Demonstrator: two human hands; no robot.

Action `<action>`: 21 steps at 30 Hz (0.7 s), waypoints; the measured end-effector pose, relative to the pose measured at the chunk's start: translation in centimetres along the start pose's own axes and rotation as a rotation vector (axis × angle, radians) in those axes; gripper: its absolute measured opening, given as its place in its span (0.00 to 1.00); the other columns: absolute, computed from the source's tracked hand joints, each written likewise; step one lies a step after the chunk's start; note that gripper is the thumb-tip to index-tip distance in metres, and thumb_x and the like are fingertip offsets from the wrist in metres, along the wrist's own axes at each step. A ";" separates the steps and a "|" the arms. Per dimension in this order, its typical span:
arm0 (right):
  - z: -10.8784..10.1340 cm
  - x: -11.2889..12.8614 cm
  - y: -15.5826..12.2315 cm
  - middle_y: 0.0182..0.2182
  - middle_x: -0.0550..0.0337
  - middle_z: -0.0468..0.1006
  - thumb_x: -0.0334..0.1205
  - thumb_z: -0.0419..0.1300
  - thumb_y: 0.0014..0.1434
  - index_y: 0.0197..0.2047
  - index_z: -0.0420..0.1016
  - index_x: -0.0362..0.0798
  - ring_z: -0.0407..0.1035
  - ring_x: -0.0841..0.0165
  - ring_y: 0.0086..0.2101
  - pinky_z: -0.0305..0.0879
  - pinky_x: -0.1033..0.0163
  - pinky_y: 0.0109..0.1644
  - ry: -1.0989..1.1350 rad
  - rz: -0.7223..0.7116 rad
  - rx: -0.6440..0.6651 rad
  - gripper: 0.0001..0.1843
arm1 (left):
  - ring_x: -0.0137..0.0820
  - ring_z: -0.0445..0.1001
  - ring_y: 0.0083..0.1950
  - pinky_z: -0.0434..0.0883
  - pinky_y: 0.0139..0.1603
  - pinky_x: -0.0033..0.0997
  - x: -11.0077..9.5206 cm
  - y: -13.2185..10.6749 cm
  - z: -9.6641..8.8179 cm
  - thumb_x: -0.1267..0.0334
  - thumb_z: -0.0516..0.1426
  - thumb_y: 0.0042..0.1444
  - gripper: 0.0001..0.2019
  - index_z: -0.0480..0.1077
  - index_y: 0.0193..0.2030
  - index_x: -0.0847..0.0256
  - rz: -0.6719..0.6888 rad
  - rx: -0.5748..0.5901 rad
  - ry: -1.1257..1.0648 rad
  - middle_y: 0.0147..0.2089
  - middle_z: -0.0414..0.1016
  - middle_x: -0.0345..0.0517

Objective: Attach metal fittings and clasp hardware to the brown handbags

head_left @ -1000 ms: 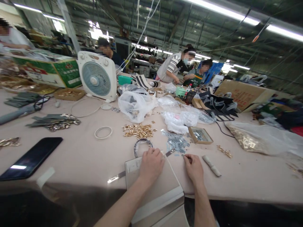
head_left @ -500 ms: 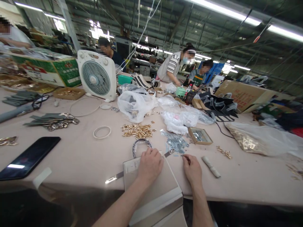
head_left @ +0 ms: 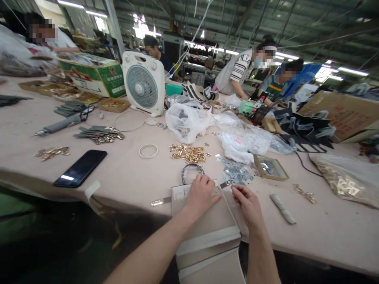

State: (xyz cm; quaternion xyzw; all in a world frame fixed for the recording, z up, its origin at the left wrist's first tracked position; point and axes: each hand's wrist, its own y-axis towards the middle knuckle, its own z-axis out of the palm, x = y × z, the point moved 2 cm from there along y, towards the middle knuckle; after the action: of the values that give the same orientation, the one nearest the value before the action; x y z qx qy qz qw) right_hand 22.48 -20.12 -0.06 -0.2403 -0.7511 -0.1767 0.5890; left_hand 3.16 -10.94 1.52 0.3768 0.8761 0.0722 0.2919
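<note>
A beige bag piece (head_left: 207, 221) lies over the table's front edge, its lower part hanging down. A dark, wrapped-looking handle loop (head_left: 184, 172) stands at its far end. My left hand (head_left: 204, 195) rests on the piece with its fingers lying out and the thumb apart. At the right side sticks out a short strap end with a metal fitting (head_left: 227, 184). My right hand (head_left: 247, 201) is beside this fitting, thumb and fingertips pinched together; what is between them is too small to make out. Another strap with a shiny metal end (head_left: 160, 201) sticks out on the left.
Gold-coloured metal parts (head_left: 189, 154) and thin grey metal plates (head_left: 237, 172) lie beyond the bag piece. Around them are a small box (head_left: 271, 167), a tape roll (head_left: 148, 151), a phone (head_left: 80, 168), plastic bags (head_left: 189, 122) and a fan (head_left: 143, 85). Several co-workers are farther back.
My right hand has moved from beside the grey plates to close by the right strap's fitting. My left hand stays on the bag piece, its thumb now spread. The view has shifted left.
</note>
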 end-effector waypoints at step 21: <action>4.5 0.9 0.2 0.27 0.61 0.77 0.56 0.72 0.53 0.36 0.81 0.46 0.62 0.69 0.28 0.56 0.63 0.33 -0.055 0.088 0.212 0.20 | 0.44 0.66 0.56 0.71 0.58 0.47 0.4 -0.5 -0.7 0.65 0.60 0.60 0.12 0.72 0.51 0.57 0.025 -0.005 -0.101 0.50 0.71 0.50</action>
State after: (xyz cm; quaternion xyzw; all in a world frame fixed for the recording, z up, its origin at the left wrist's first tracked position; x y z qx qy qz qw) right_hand 18.84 -17.33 -0.27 -0.2141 -0.7701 -0.0634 0.5975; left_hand 2.24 -10.98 1.73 0.3900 0.8555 0.0589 0.3356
